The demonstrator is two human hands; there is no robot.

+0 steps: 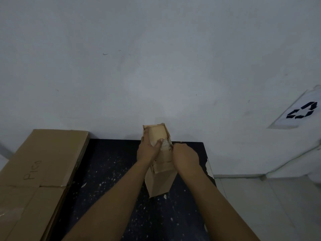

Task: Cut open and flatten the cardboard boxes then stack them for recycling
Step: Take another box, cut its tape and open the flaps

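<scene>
Head view: left hand [147, 150] grips the small upright cardboard box [160, 181] near the table's [107, 171] far edge. Right hand [185, 156], fingers curled, pinches its taped top edge; flattened cardboard [40, 171] overlaps the left edge.

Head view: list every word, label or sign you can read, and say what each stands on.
"Pica", handwritten on the large flattened cardboard at left; the last letter is uncertain.
Recycling arrows symbol, black, no words, on the white sheet at right.
Small box in the hands: no readable text.

A plain utility or storage corner is showing here: a bare white wall [156, 58] is filling most of the view, a white bag [298, 112] bearing a recycling symbol is hanging at right, and flattened cardboard [38, 171] is lying on a dark speckled table [107, 180].
</scene>
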